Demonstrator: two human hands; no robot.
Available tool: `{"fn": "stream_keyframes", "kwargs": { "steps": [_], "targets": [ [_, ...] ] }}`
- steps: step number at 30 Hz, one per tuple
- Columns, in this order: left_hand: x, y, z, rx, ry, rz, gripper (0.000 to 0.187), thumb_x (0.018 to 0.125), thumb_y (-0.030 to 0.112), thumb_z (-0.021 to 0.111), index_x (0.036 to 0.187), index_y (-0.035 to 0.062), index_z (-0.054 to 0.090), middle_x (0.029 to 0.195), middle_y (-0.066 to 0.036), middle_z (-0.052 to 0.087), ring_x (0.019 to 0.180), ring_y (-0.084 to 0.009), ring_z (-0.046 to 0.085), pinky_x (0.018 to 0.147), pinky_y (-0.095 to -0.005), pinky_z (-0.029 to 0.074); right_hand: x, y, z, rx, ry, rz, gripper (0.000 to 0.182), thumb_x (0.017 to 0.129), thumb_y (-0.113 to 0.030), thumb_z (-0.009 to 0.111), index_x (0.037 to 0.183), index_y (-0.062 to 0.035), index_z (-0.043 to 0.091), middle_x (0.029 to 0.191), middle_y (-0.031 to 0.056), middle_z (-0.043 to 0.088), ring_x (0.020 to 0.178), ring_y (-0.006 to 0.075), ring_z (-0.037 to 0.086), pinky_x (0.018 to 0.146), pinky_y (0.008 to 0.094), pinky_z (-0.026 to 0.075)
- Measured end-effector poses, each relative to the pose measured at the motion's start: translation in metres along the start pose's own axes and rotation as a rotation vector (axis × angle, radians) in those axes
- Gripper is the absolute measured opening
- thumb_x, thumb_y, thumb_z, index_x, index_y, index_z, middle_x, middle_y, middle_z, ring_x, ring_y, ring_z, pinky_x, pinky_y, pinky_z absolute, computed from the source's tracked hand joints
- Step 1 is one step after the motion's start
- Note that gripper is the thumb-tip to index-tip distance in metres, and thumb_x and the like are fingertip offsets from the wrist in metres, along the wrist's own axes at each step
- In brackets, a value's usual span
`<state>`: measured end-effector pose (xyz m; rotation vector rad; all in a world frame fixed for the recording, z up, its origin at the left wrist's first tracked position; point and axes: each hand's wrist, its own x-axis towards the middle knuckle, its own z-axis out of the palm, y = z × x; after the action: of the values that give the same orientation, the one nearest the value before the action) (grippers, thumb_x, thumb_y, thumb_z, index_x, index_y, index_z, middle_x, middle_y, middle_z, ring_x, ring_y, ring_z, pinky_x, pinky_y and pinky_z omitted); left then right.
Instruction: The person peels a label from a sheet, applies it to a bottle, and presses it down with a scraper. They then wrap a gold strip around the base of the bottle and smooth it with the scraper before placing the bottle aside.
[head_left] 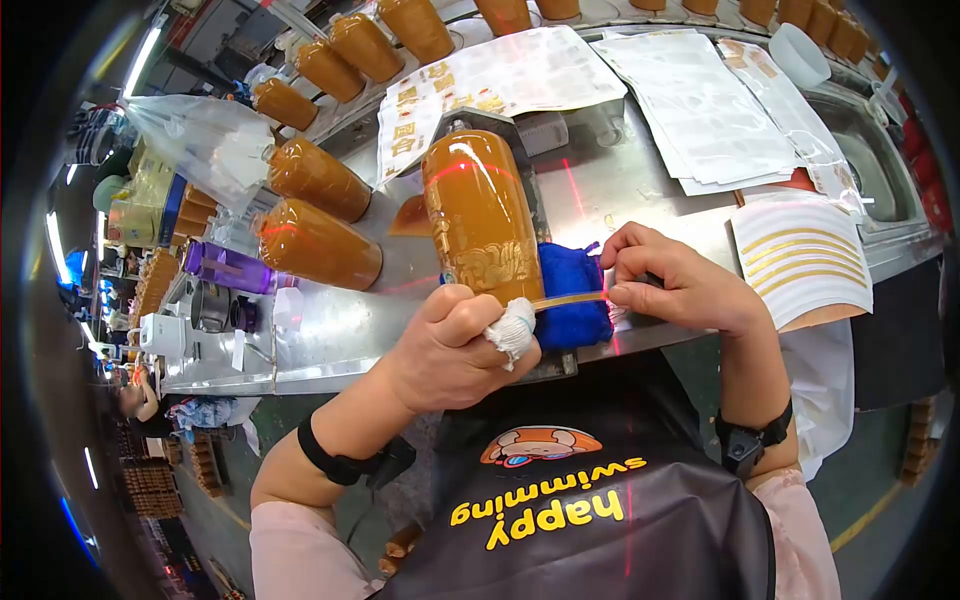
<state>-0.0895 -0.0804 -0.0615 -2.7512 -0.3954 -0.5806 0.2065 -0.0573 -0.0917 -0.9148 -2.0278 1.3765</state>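
A glossy brown bottle (487, 200) with a raised gold design lies in front of me, its neck pointing away and its base toward me. My left hand (450, 350) is closed at the base, with a bunched white cloth (514, 330) in its fingers. From the bottle's base a narrow gold strip (570, 299) stretches across to my right hand (665, 280), which pinches its far end. Under the strip, beside the bottle, sits a folded blue cloth (575, 265). Part of the bottle's lower edge is hidden by my left hand.
Two more brown bottles (320, 243) lie to the left, near a purple bottle (228, 268). Printed decal sheets (520, 75) and white sheets (700, 110) cover the back of the metal table. At right are curved gold strips on white paper (790, 225) and a sink (885, 175).
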Motion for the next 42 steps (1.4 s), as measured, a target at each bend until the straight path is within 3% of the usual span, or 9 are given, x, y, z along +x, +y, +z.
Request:
{"fn": "stream_keyframes", "kwargs": {
  "steps": [9,12,16,22,25,29,32,35,42],
  "targets": [
    [0.014,0.008,0.007,0.084,-0.135,-0.002,0.027,0.058,0.015,0.073,0.083,0.0209,0.068,0.111,0.002,0.061,0.101,-0.0223,0.046,0.078,-0.0367,0.042,0.002,0.0,0.003,-0.016,0.003,0.002,0.023,0.091,-0.023,0.065,0.087,-0.0008,0.062,0.11,0.0089,0.052,0.105,0.0188,0.049,0.09,0.0294,0.04],
    [0.0,0.008,0.008,-0.071,0.146,-0.135,0.023,0.059,0.013,0.073,0.082,0.0155,0.068,0.102,0.0,0.062,0.096,-0.0233,0.049,0.072,-0.0358,0.043,0.003,-0.004,0.005,0.003,0.024,-0.024,0.023,0.091,-0.023,0.066,0.086,-0.0009,0.062,0.109,0.0088,0.051,0.103,0.0182,0.048,0.087,0.0292,0.04],
    [-0.027,0.017,0.012,-0.032,0.193,-0.266,0.023,0.059,0.009,0.074,0.08,0.0128,0.065,0.106,-0.006,0.064,0.092,-0.0267,0.048,0.072,-0.0378,0.043,0.007,-0.01,0.007,-0.018,0.014,-0.081,0.024,0.091,-0.024,0.066,0.084,-0.0017,0.061,0.109,0.0087,0.051,0.099,0.0172,0.048,0.084,0.0289,0.04],
    [-0.04,0.019,0.015,0.027,0.233,-0.371,0.025,0.06,0.005,0.074,0.08,0.0133,0.063,0.103,-0.007,0.064,0.094,-0.0271,0.05,0.074,-0.0382,0.044,0.003,-0.023,0.003,0.051,-0.002,-0.129,0.026,0.092,-0.026,0.066,0.083,-0.0028,0.061,0.108,0.0085,0.05,0.095,0.0158,0.047,0.082,0.0275,0.04],
    [-0.04,0.019,0.014,-0.049,0.227,-0.352,0.025,0.065,0.001,0.074,0.08,0.0162,0.061,0.103,-0.009,0.065,0.09,-0.0286,0.051,0.079,-0.0409,0.039,0.004,-0.013,0.004,0.056,0.007,-0.073,0.026,0.093,-0.026,0.065,0.082,-0.0027,0.06,0.109,0.008,0.049,0.095,0.0152,0.047,0.082,0.0268,0.039],
    [-0.042,0.015,0.017,-0.068,0.215,-0.265,0.029,0.058,0.002,0.074,0.083,0.0149,0.065,0.105,-0.007,0.06,0.094,-0.0256,0.05,0.074,-0.0375,0.042,0.008,-0.004,0.008,0.039,0.027,-0.038,0.027,0.091,-0.025,0.066,0.084,-0.0003,0.059,0.105,0.0123,0.052,0.095,0.0223,0.052,0.082,0.0317,0.044],
    [-0.026,0.007,0.009,-0.028,0.231,-0.159,0.035,0.055,0.003,0.076,0.088,0.0128,0.068,0.105,-0.005,0.054,0.094,-0.0223,0.051,0.072,-0.0332,0.045,0.01,0.001,0.009,0.041,0.031,-0.03,0.027,0.092,-0.025,0.066,0.084,0.0001,0.059,0.105,0.0121,0.052,0.093,0.0218,0.052,0.082,0.0313,0.044],
    [-0.018,0.004,0.008,-0.038,0.211,-0.13,0.035,0.055,0.004,0.077,0.087,0.0124,0.067,0.102,-0.004,0.052,0.094,-0.0207,0.051,0.071,-0.0325,0.044,0.012,-0.001,0.01,0.067,0.007,0.003,0.028,0.093,-0.026,0.064,0.081,-0.0017,0.057,0.108,0.0067,0.049,0.095,0.0148,0.046,0.082,0.0265,0.039],
    [-0.005,0.001,0.005,-0.071,0.134,-0.094,0.032,0.059,0.008,0.079,0.089,0.0152,0.068,0.103,0.0,0.056,0.099,-0.0203,0.05,0.073,-0.0334,0.045,0.015,0.0,0.011,0.033,0.004,0.024,0.029,0.093,-0.025,0.064,0.079,-0.0007,0.056,0.106,0.0076,0.05,0.095,0.0157,0.046,0.082,0.0273,0.039]
  ]
}}
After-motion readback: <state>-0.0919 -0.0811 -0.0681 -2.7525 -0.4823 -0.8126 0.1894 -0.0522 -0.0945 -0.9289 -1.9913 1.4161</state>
